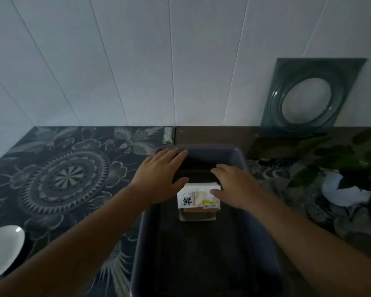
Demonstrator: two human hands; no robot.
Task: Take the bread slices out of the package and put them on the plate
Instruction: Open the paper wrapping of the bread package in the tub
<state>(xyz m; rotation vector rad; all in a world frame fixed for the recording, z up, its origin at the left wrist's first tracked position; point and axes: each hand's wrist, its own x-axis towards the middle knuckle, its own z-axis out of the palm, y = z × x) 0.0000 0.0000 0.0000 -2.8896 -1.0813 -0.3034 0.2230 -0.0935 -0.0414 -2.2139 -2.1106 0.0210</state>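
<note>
A white bread package [196, 200] with a black character and a yellow label lies inside a dark blue plastic bin [242, 166], with brown bread showing at its near end. My left hand [159, 174] hovers flat over the bin's far left corner, thumb close to the package's left top edge. My right hand [236, 185] reaches in from the right, thumb touching the package's right side; its fingers are spread. Neither hand has closed on it. A white plate [2, 249] sits at the lower left edge of the table.
The bin stands on a table with a dark floral-patterned cloth [64, 179]. A green potted plant in a white pot [347, 189] is on the right. A dark green square frame with a round opening [306, 95] leans on the white panelled wall.
</note>
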